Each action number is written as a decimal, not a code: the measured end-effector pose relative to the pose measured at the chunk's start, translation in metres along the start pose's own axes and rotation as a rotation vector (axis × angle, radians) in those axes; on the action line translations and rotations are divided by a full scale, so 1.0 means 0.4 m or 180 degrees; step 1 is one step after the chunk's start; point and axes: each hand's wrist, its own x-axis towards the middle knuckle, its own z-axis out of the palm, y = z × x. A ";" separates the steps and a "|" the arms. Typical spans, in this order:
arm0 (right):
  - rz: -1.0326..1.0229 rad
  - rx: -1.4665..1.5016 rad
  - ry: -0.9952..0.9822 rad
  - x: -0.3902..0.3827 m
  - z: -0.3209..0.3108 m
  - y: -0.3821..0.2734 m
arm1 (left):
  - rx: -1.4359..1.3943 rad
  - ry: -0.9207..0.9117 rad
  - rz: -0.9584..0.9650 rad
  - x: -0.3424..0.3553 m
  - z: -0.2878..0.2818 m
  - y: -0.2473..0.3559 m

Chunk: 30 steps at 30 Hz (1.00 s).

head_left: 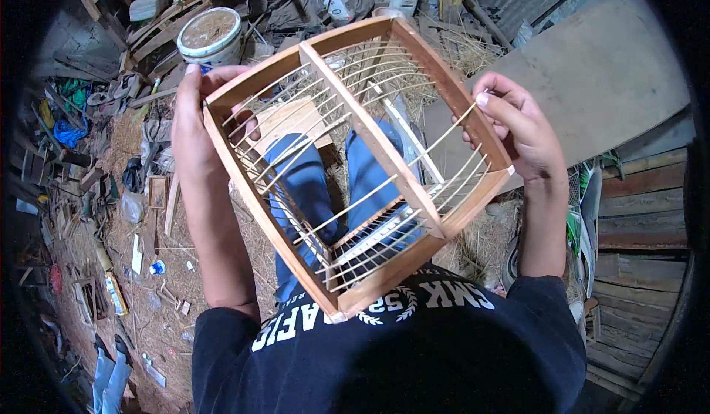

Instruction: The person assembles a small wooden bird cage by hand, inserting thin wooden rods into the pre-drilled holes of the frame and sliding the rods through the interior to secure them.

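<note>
The right hand (521, 122) pinches a thin pale wooden rod (446, 134), the left hand (194, 125) clasps the curved brown wooden frame (392, 272), and sideways force could snap the rod.

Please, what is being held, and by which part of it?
A wooden cage: the left hand holds its upper left corner, the right hand its right side.

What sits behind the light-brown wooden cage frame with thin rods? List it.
Through the open frame show the person's blue-trousered legs, a flat pale wooden board and straw-littered brown floor. What sits directly behind its solid wooden bars cannot be seen.
</note>
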 end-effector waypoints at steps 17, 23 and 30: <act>0.0268 -0.1252 -0.0722 0.035 0.022 -0.108 | 0.1099 -0.0293 0.0749 0.015 -0.040 0.000; 0.0383 -0.1045 -0.0954 0.046 0.006 -0.110 | 0.2478 -0.0654 0.1559 -0.032 0.031 0.151; 0.0523 -0.0973 -0.1082 0.051 0.017 -0.134 | 0.3170 -0.2572 0.1769 -0.068 0.219 0.197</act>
